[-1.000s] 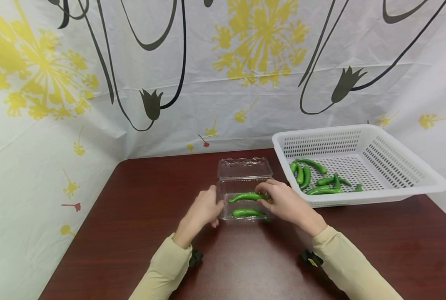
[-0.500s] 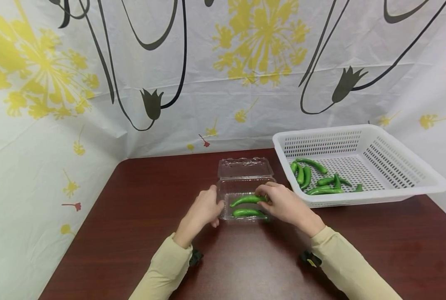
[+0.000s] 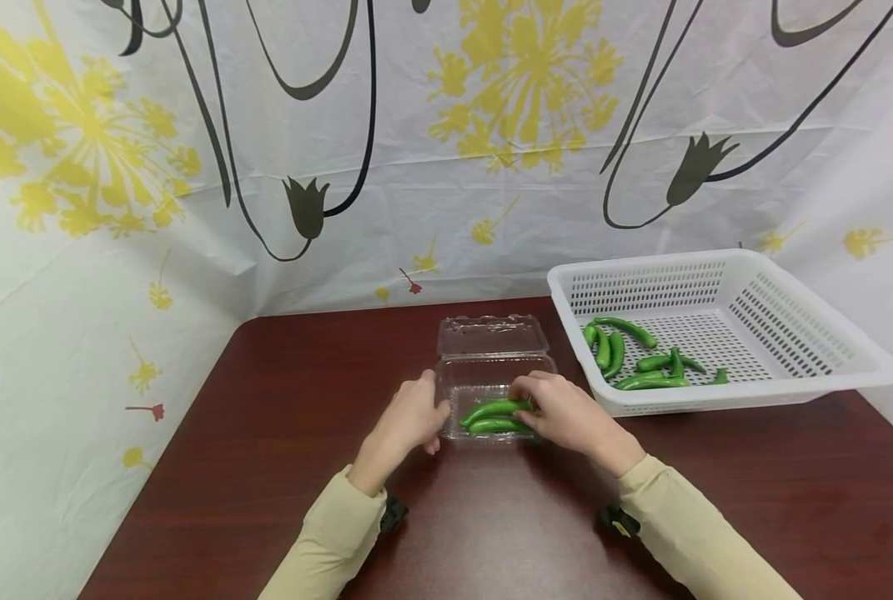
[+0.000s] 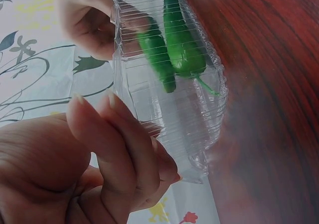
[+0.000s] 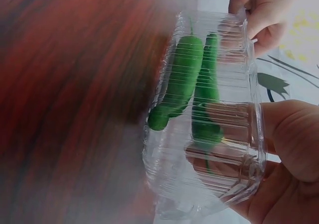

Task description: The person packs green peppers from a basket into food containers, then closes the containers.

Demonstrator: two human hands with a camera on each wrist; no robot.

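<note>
1. One hand of ours, the left hand [image 3: 413,412], pinches the clear container [image 3: 484,372] by its left edge.
2. Along the container's near edge we see a front pepper [image 3: 494,427], a rear pepper [image 3: 491,408] just behind.
3. Our right hand [image 3: 566,410] grips the rear pepper's right end.
4. We have more peppers [image 3: 616,354] in the white basket [image 3: 784,321], far right corner of the worktop [image 3: 326,375].

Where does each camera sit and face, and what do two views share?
Head: on the person's head, facing forward and down at the table, clear container and white basket; both sleeves, left hand and right hand show.
Left wrist: worn there, facing the container's side; left hand close, right hand beyond.
Right wrist: worn there, facing the container's side; right hand close, left hand beyond.
Shared: both wrist views show two green peppers through plastic.
</note>
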